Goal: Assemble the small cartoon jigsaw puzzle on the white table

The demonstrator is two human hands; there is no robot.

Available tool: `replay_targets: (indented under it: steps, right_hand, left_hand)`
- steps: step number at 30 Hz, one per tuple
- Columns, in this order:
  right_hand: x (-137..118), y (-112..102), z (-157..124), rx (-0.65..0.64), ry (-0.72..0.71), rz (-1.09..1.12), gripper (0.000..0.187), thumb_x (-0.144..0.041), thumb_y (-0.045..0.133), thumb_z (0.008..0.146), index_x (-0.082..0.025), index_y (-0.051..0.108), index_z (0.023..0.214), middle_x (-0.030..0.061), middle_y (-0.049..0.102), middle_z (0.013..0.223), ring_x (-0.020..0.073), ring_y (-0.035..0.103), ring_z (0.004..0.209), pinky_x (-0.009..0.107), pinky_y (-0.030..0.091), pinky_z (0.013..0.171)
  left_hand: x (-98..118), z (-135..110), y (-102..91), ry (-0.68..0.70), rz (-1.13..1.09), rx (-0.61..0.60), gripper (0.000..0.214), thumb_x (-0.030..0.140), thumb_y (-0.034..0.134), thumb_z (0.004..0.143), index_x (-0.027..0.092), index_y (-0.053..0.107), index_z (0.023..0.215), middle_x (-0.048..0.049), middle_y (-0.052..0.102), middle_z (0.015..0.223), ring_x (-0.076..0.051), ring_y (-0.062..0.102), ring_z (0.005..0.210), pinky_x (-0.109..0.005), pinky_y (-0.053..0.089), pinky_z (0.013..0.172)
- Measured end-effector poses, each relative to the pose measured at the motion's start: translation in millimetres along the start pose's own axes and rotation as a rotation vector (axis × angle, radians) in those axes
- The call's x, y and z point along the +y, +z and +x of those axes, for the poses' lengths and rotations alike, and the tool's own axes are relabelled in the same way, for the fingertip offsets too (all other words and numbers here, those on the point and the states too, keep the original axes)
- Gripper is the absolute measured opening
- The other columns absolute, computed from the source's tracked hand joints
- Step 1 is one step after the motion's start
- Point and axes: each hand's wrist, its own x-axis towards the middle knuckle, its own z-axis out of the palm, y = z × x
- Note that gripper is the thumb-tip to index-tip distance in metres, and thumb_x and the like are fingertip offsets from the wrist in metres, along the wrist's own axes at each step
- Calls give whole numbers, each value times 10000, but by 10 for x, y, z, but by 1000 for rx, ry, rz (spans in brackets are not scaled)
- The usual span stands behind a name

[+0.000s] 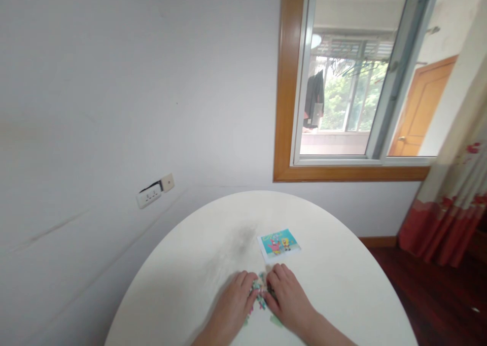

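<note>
On the white round table (182, 265) lies one picture card (279, 243). Just nearer than it, puzzle pieces (262, 287) sit between left hand (234, 299) and right hand (289, 298), both palm-down, fingers touching them; grip and piece count unclear.

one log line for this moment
left hand: palm down, touching pieces | right hand: palm down, touching pieces | card: beyond hands, apart | table: round, white

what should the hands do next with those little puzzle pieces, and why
Probably spread the small colourful puzzle pieces apart. The left hand and right hand flank them in one tight heap on the round white table, so few faces show for comparing with the rectangular cartoon picture card lying just beyond.
</note>
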Motion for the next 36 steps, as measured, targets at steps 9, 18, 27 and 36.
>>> replay_targets:
  steps: [9,18,27,36]
  right_hand:
    - [-9,65,83,76,27,-39,147,-290,575,863,-179,574,959,102,571,1063,270,487,1018,409,404,913]
    - [-16,13,118,8,40,122,91,-147,490,883,-211,554,890,19,637,854,164,600,798,234,408,702]
    - [67,-127,143,43,139,43,281,-285,436,956,-195,597,744,26,614,782,161,580,779,252,383,690]
    - [15,-31,-37,21,-6,2,236,-369,605,858,-226,623,1044,81,587,1087,262,505,1011,400,400,885]
  left_hand:
    - [-8,47,91,-33,-33,73,242,146,365,939,200,590,1012,-74,615,1027,-203,595,949,-328,475,858]
    - [4,11,94,97,-301,191,226,238,324,974,212,547,946,-76,578,978,-206,559,940,-346,480,854]
    - [-7,-66,-15,89,-48,121,394,371,613,840,238,554,1206,-90,554,1174,-284,482,1129,-442,388,995]
    - [-2,-75,93,18,145,-6,310,294,597,810,220,591,1111,-91,565,1151,-290,479,1111,-429,375,970]
